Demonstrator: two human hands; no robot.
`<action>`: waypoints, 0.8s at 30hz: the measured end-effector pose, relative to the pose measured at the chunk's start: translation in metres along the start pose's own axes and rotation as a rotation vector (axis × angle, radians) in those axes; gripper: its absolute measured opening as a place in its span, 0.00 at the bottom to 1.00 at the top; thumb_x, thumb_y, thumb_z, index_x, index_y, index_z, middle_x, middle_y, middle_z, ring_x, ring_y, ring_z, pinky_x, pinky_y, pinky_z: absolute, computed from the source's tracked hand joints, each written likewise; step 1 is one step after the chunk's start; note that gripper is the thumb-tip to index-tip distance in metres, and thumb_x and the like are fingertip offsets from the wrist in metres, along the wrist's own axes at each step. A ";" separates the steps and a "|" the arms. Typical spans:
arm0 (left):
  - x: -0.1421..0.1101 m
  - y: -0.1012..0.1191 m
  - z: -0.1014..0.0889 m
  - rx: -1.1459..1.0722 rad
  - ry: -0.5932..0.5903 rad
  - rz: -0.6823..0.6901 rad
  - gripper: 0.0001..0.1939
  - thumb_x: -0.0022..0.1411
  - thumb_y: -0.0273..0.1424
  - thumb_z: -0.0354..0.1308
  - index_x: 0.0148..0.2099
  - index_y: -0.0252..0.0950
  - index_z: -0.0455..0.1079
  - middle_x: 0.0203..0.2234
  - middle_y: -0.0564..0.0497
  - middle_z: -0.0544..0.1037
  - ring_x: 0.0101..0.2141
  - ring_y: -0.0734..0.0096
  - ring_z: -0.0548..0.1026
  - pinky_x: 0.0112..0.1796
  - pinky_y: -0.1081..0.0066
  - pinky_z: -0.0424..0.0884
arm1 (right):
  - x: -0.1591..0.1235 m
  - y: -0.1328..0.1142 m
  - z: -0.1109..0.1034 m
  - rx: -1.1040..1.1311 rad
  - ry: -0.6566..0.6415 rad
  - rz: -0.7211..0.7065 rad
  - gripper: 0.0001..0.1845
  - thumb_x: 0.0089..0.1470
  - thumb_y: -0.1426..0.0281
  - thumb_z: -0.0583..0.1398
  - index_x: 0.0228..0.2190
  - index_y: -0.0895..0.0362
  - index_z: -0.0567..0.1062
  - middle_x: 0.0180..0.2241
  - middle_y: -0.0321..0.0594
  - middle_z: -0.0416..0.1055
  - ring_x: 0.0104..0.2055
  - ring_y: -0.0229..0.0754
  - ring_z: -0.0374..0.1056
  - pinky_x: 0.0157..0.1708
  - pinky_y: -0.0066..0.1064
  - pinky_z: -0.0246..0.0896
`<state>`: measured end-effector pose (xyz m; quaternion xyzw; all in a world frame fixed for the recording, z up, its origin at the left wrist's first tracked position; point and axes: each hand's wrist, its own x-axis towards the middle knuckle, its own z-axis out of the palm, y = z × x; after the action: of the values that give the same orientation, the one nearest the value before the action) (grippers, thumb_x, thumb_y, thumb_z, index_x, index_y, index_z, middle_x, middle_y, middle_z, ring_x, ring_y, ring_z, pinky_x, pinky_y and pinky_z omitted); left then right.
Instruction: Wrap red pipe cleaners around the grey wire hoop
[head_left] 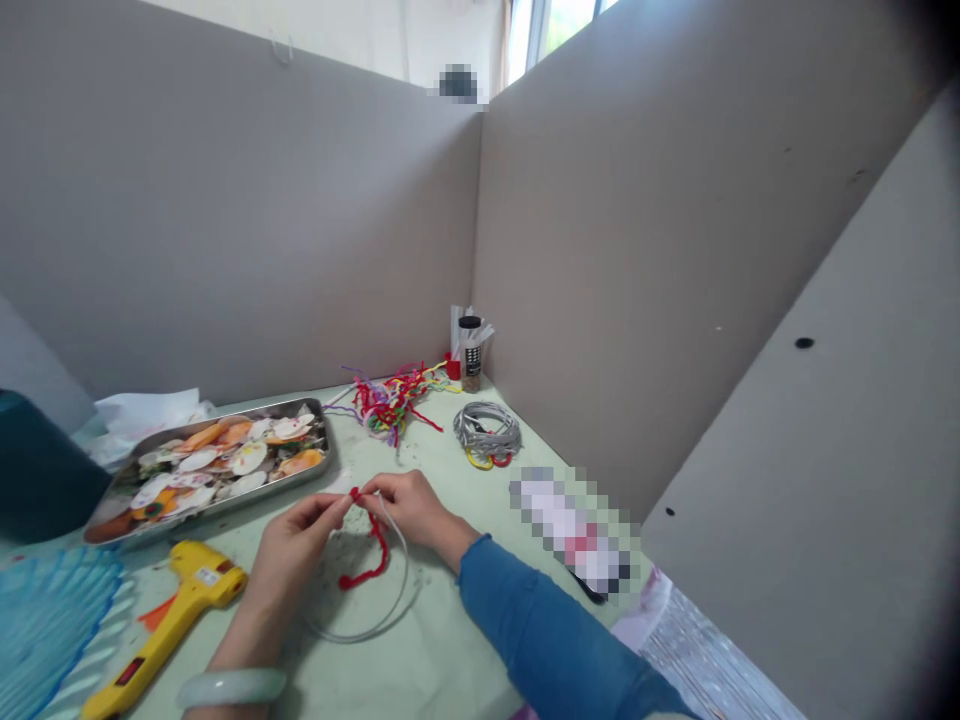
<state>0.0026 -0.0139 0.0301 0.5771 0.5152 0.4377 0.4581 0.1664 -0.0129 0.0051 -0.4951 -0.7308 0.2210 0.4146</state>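
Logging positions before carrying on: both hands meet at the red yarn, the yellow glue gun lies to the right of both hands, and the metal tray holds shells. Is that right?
Wrong side: the head view shows the yellow glue gun to the left of both the left hand and the right hand. They do meet at the red yarn, and the metal tray holds shells.
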 end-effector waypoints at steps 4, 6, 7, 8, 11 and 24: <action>0.000 -0.001 0.000 -0.068 -0.036 0.018 0.19 0.42 0.45 0.64 0.30 0.33 0.74 0.17 0.55 0.71 0.17 0.78 0.61 0.19 0.76 0.54 | -0.001 -0.001 0.004 -0.017 0.008 -0.022 0.12 0.54 0.64 0.56 0.34 0.56 0.78 0.21 0.34 0.69 0.21 0.32 0.57 0.24 0.22 0.50; 0.000 0.000 0.000 -0.100 -0.032 0.024 0.20 0.43 0.45 0.64 0.31 0.33 0.74 0.16 0.56 0.70 0.16 0.78 0.61 0.19 0.76 0.53 | -0.001 -0.001 0.004 0.063 -0.057 -0.035 0.12 0.53 0.65 0.57 0.33 0.56 0.78 0.22 0.34 0.69 0.23 0.32 0.58 0.25 0.22 0.51; 0.000 0.000 0.000 -0.117 -0.027 0.016 0.20 0.43 0.45 0.64 0.31 0.32 0.74 0.16 0.56 0.70 0.16 0.78 0.60 0.19 0.76 0.53 | -0.001 -0.001 0.003 0.121 -0.099 -0.028 0.11 0.53 0.65 0.57 0.32 0.57 0.78 0.22 0.33 0.68 0.23 0.32 0.58 0.25 0.22 0.51; 0.000 0.000 0.000 -0.132 -0.013 0.011 0.21 0.42 0.45 0.64 0.32 0.32 0.74 0.15 0.56 0.69 0.16 0.78 0.60 0.19 0.76 0.52 | -0.001 -0.001 0.001 0.181 -0.149 -0.010 0.11 0.52 0.65 0.58 0.31 0.58 0.78 0.21 0.33 0.67 0.22 0.32 0.57 0.24 0.22 0.51; -0.001 0.002 0.000 -0.174 0.010 -0.010 0.20 0.42 0.45 0.65 0.32 0.32 0.74 0.13 0.58 0.67 0.15 0.79 0.58 0.19 0.76 0.51 | -0.001 -0.002 -0.005 0.322 -0.336 0.080 0.11 0.49 0.64 0.59 0.27 0.60 0.76 0.17 0.31 0.61 0.19 0.31 0.53 0.20 0.22 0.49; -0.004 0.001 0.001 -0.184 -0.173 0.042 0.17 0.50 0.43 0.61 0.33 0.32 0.72 0.18 0.57 0.66 0.15 0.83 0.53 0.18 0.76 0.46 | 0.006 0.004 -0.001 0.434 0.060 0.143 0.15 0.52 0.68 0.55 0.41 0.58 0.75 0.30 0.40 0.74 0.28 0.37 0.67 0.29 0.28 0.61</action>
<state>0.0034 -0.0175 0.0307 0.5791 0.4191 0.4412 0.5425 0.1688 -0.0055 0.0050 -0.4512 -0.6165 0.3869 0.5164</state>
